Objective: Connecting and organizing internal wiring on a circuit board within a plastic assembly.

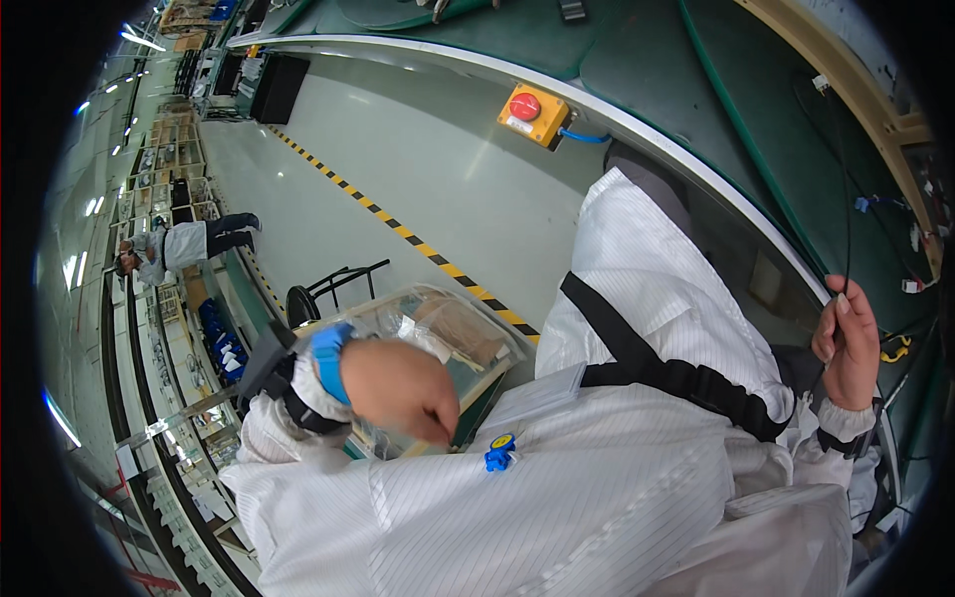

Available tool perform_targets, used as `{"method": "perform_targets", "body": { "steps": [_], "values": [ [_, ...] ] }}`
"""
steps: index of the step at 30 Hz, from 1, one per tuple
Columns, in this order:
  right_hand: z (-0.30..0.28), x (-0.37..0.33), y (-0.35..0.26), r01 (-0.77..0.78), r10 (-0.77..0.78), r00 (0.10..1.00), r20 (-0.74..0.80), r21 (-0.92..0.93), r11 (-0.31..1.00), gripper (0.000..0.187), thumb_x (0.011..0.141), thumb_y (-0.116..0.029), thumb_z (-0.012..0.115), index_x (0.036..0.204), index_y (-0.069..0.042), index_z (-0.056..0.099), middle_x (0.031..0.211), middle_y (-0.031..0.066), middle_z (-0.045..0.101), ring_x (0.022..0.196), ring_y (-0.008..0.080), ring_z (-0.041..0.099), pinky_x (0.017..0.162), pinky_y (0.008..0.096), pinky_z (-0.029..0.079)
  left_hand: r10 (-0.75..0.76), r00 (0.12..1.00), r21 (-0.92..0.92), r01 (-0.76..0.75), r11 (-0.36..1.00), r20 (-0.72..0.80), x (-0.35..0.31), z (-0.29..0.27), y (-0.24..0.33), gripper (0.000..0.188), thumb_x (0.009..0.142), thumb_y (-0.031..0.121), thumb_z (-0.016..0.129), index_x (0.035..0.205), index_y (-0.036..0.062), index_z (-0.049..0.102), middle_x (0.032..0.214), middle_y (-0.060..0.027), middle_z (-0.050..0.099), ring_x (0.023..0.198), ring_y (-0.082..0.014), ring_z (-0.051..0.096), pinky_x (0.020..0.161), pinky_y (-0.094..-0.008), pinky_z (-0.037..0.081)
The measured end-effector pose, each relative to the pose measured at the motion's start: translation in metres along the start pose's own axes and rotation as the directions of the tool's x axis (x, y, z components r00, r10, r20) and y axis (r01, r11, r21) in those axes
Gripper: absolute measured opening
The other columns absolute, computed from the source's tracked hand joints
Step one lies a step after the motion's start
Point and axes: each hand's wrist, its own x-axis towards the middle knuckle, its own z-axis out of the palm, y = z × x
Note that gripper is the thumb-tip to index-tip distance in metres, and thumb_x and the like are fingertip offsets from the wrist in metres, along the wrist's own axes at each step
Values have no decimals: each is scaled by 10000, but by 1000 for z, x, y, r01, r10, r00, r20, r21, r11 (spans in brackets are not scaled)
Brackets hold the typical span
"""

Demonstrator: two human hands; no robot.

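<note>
The white striped coat (468,527) of the person lies nearest in the head view, with a black strap (647,370) across it. The right hand (852,338) has its fingers closed around a thin black cable (843,189), which extends over the green tabletop (637,50), beside a wooden frame (863,85). The left hand (400,386), wearing a blue wristband (329,360), is near a plastic-lined bin (509,348); its fingers are curled, but I cannot tell if they hold something. A yellow box with red button (534,115) is at the tabletop's edge.
</note>
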Motion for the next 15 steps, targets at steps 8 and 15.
{"method": "perform_targets", "body": {
  "steps": [8, 15],
  "values": [
    [1, -7, -6, 30, -29, 999, -21, 22, 999, 285, 1056, -184, 499, 1287, -25, 553, 703, -14, 501, 499, 36, 375, 473, 202, 301, 148, 981, 5, -150, 989, 128, -30, -6, 30, 246, 975, 235, 571, 932, 50, 726, 785, -139, 693, 736, -312, 648, 690, -401, 500],
    [-6, -5, 5, 32, -31, 999, -31, 47, 998, 284, 1051, -187, 517, 1283, -28, 558, 695, -14, 504, 499, 35, 379, 471, 199, 301, 91, 957, 53, -79, 995, -274, -73, -53, 41, 144, 914, 149, 747, 942, 8, 754, 825, -106, 734, 728, -205, 699, 636, -312, 536]
  ]
}}
